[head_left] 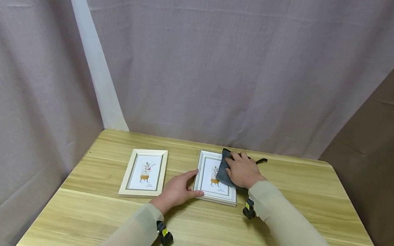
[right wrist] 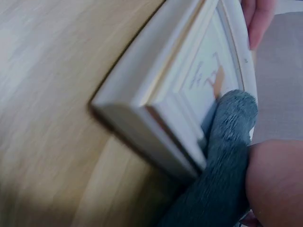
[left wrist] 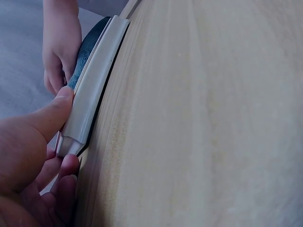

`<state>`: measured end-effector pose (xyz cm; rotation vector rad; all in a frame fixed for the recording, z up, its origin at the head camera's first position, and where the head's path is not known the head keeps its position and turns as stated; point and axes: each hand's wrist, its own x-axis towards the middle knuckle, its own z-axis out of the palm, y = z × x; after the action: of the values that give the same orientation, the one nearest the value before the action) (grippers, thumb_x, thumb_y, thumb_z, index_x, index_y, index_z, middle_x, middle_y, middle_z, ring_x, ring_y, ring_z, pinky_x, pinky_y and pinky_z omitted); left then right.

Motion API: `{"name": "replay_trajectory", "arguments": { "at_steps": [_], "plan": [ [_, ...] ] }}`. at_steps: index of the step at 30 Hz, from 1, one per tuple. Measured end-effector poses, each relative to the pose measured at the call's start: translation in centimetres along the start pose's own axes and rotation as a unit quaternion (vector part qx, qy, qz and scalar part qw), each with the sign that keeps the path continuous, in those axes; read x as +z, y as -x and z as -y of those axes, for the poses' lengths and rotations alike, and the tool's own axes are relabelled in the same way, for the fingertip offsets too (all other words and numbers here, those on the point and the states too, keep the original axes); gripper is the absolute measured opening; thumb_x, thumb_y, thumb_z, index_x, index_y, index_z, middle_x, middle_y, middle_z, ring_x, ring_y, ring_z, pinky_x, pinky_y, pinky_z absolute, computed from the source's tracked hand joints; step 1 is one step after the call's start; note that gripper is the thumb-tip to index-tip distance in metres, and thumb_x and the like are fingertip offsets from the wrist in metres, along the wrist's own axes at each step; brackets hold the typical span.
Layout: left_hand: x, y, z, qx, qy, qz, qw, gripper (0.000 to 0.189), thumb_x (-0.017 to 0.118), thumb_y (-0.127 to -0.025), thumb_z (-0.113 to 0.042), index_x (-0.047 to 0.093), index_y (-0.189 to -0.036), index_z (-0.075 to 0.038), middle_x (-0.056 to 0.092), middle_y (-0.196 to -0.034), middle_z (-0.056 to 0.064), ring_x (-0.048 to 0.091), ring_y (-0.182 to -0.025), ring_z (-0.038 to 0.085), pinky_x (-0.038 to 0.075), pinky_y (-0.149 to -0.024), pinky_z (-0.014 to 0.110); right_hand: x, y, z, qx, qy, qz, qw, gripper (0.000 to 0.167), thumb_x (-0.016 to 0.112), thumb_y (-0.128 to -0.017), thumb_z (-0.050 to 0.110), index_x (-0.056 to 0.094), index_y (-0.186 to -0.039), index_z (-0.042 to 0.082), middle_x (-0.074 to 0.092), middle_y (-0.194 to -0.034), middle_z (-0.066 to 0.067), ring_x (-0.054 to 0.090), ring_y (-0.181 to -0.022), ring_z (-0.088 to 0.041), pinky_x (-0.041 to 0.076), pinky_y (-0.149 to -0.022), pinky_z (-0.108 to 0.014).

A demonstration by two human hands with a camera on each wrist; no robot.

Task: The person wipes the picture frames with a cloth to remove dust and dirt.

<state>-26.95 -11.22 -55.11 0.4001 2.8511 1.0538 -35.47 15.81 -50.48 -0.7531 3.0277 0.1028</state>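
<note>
A white picture frame with a flower-pot print lies face up near the back middle of the table. At its near left corner my left hand grips the edge, thumb on the near side and fingers along the left side. My right hand holds a dark grey-green cloth against the right part of the frame's face, covering that part of the print. In the right wrist view the plush cloth folds over the frame's side. A black strap sticks out past the right hand.
A cream picture frame with a similar print lies to the left of the left hand. The wooden table ends at the back against a grey curtain. Brownish fabric hangs along the right side.
</note>
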Motion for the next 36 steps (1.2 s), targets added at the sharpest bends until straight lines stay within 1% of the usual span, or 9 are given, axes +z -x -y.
{"name": "replay_trajectory", "arguments": {
  "at_steps": [7, 11, 17, 22, 27, 33, 36],
  "plan": [
    [-0.1, 0.1, -0.1, 0.003, 0.002, 0.002, 1.0, 0.092, 0.084, -0.094, -0.06, 0.047, -0.169, -0.02, 0.065, -0.075, -0.013, 0.062, -0.071, 0.003, 0.055, -0.092, 0.042, -0.7, -0.7, 1.3, -0.009, -0.007, 0.004, 0.9999, 0.048, 0.059, -0.114, 0.027, 0.06, -0.159, 0.01, 0.045, -0.168, -0.018, 0.042, -0.147, -0.047, 0.048, -0.108, -0.069],
    [-0.1, 0.1, 0.1, 0.002, -0.003, 0.0, 1.0, 0.092, 0.084, -0.094, -0.059, 0.048, -0.168, -0.019, 0.065, -0.075, -0.014, 0.061, -0.07, 0.004, 0.055, -0.089, 0.041, -1.2, -1.1, 2.0, -0.012, -0.017, 0.007, 0.9998, 0.047, 0.059, -0.113, 0.025, 0.061, -0.158, 0.01, 0.045, -0.168, -0.019, 0.042, -0.149, -0.048, 0.046, -0.111, -0.069],
    [-0.1, 0.2, 0.1, 0.003, 0.004, 0.003, 1.0, 0.092, 0.084, -0.094, -0.058, 0.047, -0.169, -0.019, 0.065, -0.074, -0.013, 0.062, -0.07, 0.004, 0.054, -0.088, 0.04, -1.4, -1.6, 2.9, -0.017, -0.021, 0.007, 0.9996, 0.046, 0.061, -0.112, 0.022, 0.062, -0.157, 0.009, 0.046, -0.167, -0.019, 0.042, -0.148, -0.048, 0.045, -0.111, -0.071],
    [-0.1, 0.2, -0.1, 0.005, 0.002, 0.006, 1.0, 0.092, 0.084, -0.095, -0.058, 0.047, -0.169, -0.018, 0.065, -0.074, -0.013, 0.061, -0.069, 0.004, 0.054, -0.086, 0.039, -1.3, -2.4, 3.3, -0.009, -0.027, 0.021, 0.9994, 0.047, 0.059, -0.113, 0.024, 0.061, -0.159, 0.014, 0.044, -0.169, -0.016, 0.039, -0.152, -0.046, 0.042, -0.114, -0.072],
    [-0.2, 0.1, -0.2, 0.01, -0.003, 0.008, 0.9999, 0.092, 0.084, -0.095, -0.058, 0.047, -0.169, -0.018, 0.065, -0.074, -0.013, 0.062, -0.069, 0.004, 0.055, -0.088, 0.041, -1.3, -3.1, 3.7, 0.002, -0.038, 0.035, 0.9987, 0.049, 0.058, -0.113, 0.025, 0.059, -0.161, 0.017, 0.04, -0.172, -0.014, 0.036, -0.154, -0.044, 0.042, -0.113, -0.074],
    [-0.1, -0.1, -0.4, 0.013, -0.009, 0.011, 0.9998, 0.092, 0.084, -0.095, -0.058, 0.046, -0.169, -0.018, 0.065, -0.073, -0.014, 0.062, -0.069, 0.003, 0.055, -0.093, 0.042, -1.7, -3.3, 4.6, 0.005, -0.057, 0.03, 0.9979, 0.049, 0.06, -0.112, 0.021, 0.06, -0.16, 0.015, 0.041, -0.171, -0.015, 0.037, -0.153, -0.045, 0.043, -0.113, -0.073],
    [-0.1, 0.0, -0.6, 0.013, -0.01, 0.011, 0.9998, 0.092, 0.083, -0.095, -0.058, 0.047, -0.169, -0.018, 0.065, -0.073, -0.014, 0.062, -0.069, 0.003, 0.055, -0.093, 0.042, -1.8, -3.4, 5.1, 0.005, -0.067, 0.027, 0.9974, 0.049, 0.06, -0.111, 0.02, 0.061, -0.159, 0.013, 0.041, -0.17, -0.016, 0.038, -0.15, -0.045, 0.044, -0.112, -0.073]
  ]
}}
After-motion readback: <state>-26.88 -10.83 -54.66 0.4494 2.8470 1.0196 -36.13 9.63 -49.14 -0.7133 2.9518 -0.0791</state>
